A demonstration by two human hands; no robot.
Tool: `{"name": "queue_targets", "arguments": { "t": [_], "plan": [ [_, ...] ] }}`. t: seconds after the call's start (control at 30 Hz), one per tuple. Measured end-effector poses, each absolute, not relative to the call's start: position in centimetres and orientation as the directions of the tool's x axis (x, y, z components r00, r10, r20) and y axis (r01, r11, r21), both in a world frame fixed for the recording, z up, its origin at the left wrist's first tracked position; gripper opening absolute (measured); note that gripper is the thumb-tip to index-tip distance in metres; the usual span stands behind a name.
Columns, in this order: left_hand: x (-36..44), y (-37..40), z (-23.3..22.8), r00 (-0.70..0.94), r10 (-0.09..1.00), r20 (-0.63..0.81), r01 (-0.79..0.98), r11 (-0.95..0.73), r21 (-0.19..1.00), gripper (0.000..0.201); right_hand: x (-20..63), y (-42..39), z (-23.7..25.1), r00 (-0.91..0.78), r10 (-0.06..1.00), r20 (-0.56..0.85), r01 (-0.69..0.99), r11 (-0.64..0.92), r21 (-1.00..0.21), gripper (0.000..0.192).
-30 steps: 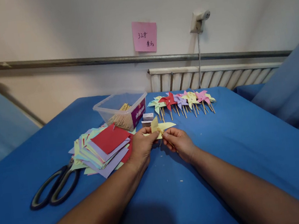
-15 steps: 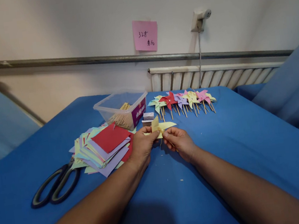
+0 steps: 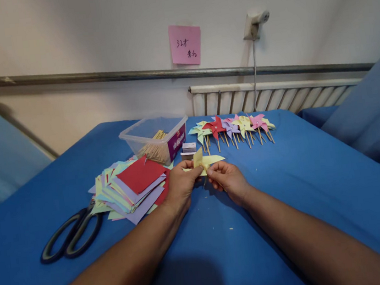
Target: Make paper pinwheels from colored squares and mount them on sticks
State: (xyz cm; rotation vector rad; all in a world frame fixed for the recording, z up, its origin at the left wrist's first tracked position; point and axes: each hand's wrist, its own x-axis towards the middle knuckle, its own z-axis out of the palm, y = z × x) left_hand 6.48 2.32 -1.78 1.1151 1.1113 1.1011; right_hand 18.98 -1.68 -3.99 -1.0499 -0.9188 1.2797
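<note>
A pale yellow paper pinwheel point(image 3: 209, 159), partly folded, is held between both hands above the middle of the blue-covered table point(image 3: 292, 241). My left hand point(image 3: 180, 183) pinches it from the left, thumb pressed near its centre. From the right, the closed fingertips of my right hand point(image 3: 227, 178) grip its lower right part near the centre. Whether those fingers also hold something small is hidden. Just behind the pinwheel stands a small box point(image 3: 189, 148). Left of my left hand lies a loose pile of coloured paper squares point(image 3: 141, 174), red on top.
Black-handled scissors point(image 3: 71, 233) lie left, blades under the papers. A clear plastic tub point(image 3: 137, 135) holds thin wooden sticks point(image 3: 156, 149). Several finished pinwheels point(image 3: 231, 127) on sticks lie in a row at the back right. Behind are a radiator point(image 3: 273, 90) and a rail point(image 3: 116, 76).
Both hands keep nearly the same pose on the yellow pinwheel. The whole view has shifted very slightly; nothing else has visibly moved.
</note>
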Motion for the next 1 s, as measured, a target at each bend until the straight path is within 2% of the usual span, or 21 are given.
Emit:
{"name": "queue_targets", "arguments": {
  "t": [1.0],
  "plan": [
    [6.44,2.38,-1.64,0.106,0.990,-0.095,-0.089,0.105,0.991,0.025,19.00,-1.47,-4.33,0.137,0.990,-0.012,-0.255,0.024,-0.967,0.034]
  ]
}}
